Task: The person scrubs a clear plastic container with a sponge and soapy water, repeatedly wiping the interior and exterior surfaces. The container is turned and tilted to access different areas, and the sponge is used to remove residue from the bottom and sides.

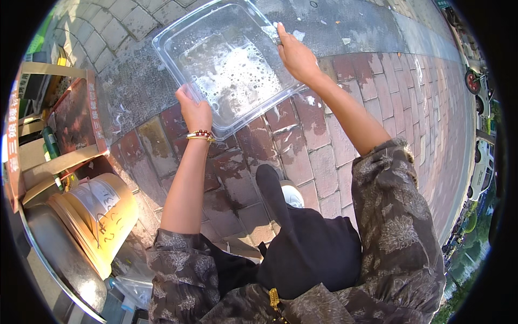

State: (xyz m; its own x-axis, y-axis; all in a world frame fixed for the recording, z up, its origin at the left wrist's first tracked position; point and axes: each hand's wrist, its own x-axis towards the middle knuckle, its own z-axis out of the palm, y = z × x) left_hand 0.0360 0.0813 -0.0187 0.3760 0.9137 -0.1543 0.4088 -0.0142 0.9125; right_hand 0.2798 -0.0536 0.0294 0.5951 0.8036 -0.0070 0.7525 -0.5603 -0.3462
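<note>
A clear plastic tub (184,56) hangs between my hands over the pavement, its open top facing me. White soap suds (238,77) and some murky liquid spread across its bottom. My left hand (196,111) grips the near left side of the rim, the thumb lying over it. On the opposite side my right hand (297,54) holds the rim, with a patch of foam near its fingers. The fingers beneath the rim are mostly hidden. A beaded bracelet (200,133) circles my left wrist.
At left stand a yellow plastic bucket (103,210), a rounded metal pan (60,239), a green bottle (49,141) and a wooden-framed stand (60,166). Wet brick paving (291,150) meets a grey stone strip (356,28). Parked vehicles (481,170) line the far right.
</note>
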